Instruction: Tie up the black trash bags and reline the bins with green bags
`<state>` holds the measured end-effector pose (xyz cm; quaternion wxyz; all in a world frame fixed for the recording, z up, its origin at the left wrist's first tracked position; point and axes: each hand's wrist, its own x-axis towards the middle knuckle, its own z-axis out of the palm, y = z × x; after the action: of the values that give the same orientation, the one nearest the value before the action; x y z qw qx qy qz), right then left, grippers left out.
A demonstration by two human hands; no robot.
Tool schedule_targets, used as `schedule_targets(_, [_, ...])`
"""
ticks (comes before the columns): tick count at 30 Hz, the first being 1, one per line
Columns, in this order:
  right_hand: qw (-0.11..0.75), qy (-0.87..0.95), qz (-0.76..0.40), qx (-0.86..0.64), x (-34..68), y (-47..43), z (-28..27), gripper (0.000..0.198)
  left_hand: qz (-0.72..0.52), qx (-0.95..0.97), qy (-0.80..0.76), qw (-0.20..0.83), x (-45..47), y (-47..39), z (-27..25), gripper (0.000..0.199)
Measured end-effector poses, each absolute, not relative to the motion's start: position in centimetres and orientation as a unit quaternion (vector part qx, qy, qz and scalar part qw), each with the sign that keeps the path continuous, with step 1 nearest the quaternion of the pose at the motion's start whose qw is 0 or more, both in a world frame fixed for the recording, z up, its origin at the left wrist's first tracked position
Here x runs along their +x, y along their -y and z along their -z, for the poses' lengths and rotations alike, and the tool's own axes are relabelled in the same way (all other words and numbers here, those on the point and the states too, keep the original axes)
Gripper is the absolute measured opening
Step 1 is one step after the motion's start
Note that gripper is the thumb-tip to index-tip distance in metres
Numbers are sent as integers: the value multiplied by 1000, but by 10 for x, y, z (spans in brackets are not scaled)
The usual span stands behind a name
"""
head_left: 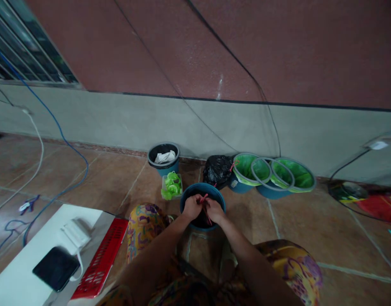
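Over a blue bin [186, 191] between my knees, my left hand [192, 207] and my right hand [214, 210] meet with fingers closed on a red drawstring [204, 197]. One end of the string hangs down between them. Dark material, apparently a black garbage bag, fills the bin below; the hands hide much of it. Just behind stands a knotted black garbage bag [217, 169] with a red tie at its side. Left of the bin, a clear tub [164, 187] holds bright green plastic pieces [172, 186].
Against the wall, a blue bin [165, 170] has a black liner and white waste. Green-lined bins [243, 185] with loose grey rings stand right. At left are a white board [20, 259], a phone [56, 268], a red basket [101, 259] and a blue cable [60, 127].
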<state>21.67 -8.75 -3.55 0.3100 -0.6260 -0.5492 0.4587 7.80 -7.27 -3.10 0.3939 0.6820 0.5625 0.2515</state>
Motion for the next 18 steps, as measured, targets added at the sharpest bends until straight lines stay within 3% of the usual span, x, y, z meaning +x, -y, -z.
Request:
schedule_targets(4, [297,564,-441,-632,216,86,38,24,-287,666,-584,365,79,79,40,17])
schedule_targets(11, [290,500,-529,-621,218,87,41,19,-282,638,-617,364,77,83,43,11])
schedule_targets(18, [282,506,-462,-671,219,89,50,25,-262,622,-618,403,77,85,38,15])
